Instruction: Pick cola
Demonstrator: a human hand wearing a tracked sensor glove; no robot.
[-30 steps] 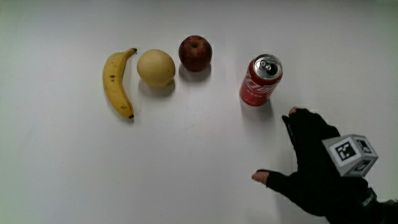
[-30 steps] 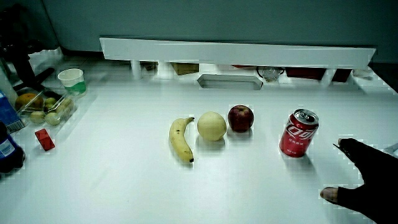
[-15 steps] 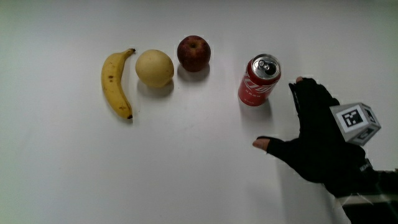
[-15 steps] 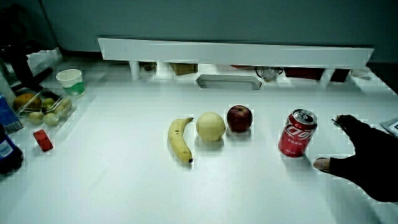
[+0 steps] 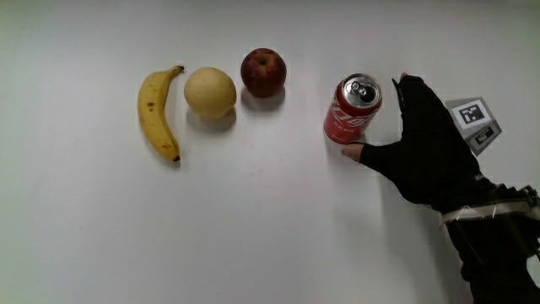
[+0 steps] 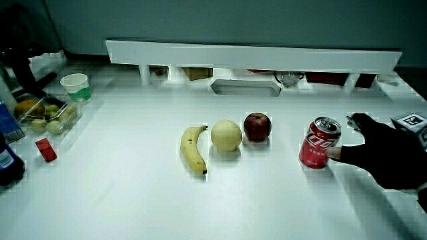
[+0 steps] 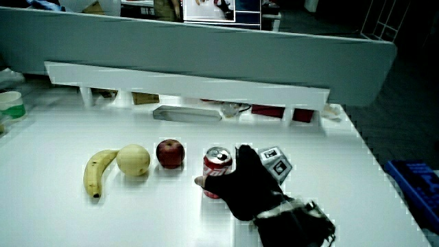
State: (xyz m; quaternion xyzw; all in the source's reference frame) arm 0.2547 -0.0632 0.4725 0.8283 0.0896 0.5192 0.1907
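Note:
The cola is a red can (image 5: 353,108) standing upright on the white table, its silver top with the pull tab facing up. It also shows in both side views (image 6: 320,143) (image 7: 217,168). The gloved hand (image 5: 396,139) lies right beside the can, fingers spread. Its thumb tip sits at the can's base on the side nearer the person, and the fingers (image 5: 415,93) reach up alongside the can with a small gap. Nothing is held. The patterned cube (image 5: 472,122) rides on the hand's back. In both side views the hand (image 6: 380,157) (image 7: 243,185) is low over the table next to the can.
An apple (image 5: 263,72), a pale yellow round fruit (image 5: 211,91) and a banana (image 5: 156,114) lie in a row beside the can. In a side view, a metal tray (image 6: 245,87) lies near the low partition (image 6: 253,57), and a cup (image 6: 77,87), a fruit box (image 6: 47,113) and a red block (image 6: 45,149) sit near the table's edge.
The hand has moved away from the person, up to the can. Its thumb, earlier well short of the can, now reaches the can's base. The can and fruit have not moved.

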